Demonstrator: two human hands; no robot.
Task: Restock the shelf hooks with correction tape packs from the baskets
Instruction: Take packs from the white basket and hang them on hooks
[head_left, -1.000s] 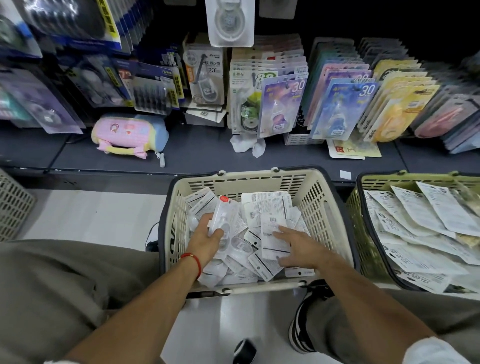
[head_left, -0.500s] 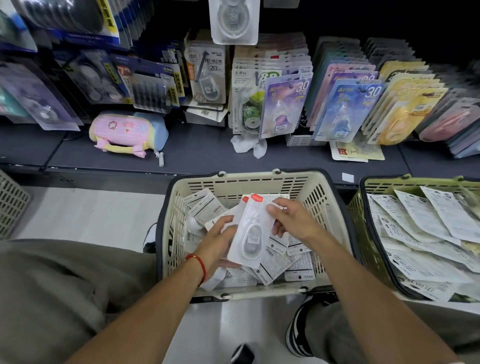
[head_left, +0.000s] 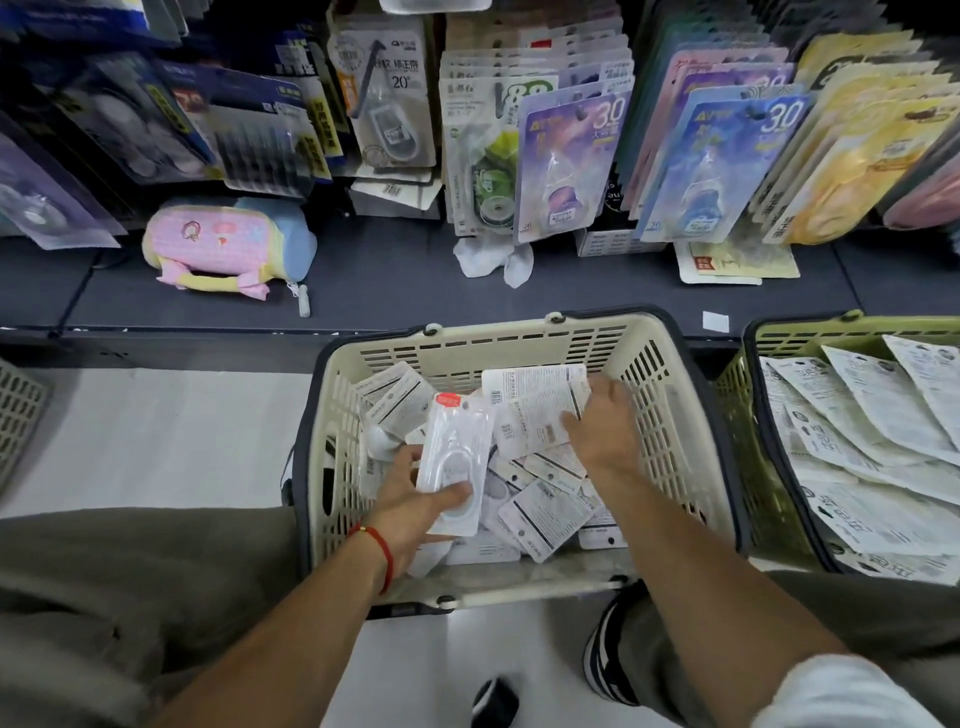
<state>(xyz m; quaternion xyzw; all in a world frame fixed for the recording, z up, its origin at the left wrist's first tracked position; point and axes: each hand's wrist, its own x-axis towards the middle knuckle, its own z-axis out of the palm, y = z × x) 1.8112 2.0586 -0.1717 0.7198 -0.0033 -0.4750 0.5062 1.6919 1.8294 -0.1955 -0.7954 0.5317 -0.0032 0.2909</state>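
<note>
A cream basket sits on the floor in front of me, holding several white correction tape packs. My left hand grips one clear-fronted pack with a red sticker, face up, above the pile. My right hand reaches into the basket's right side and holds a pack lying back side up. Hooks along the shelf carry hanging tape packs.
A green basket with larger white packs stands at the right. A pink and blue pouch lies on the dark shelf base. Another basket's corner shows at the left. My knees flank the cream basket.
My right hand let go of the red-sticker pack and moved right onto another pack. My left hand kept hold of the red-sticker pack.
</note>
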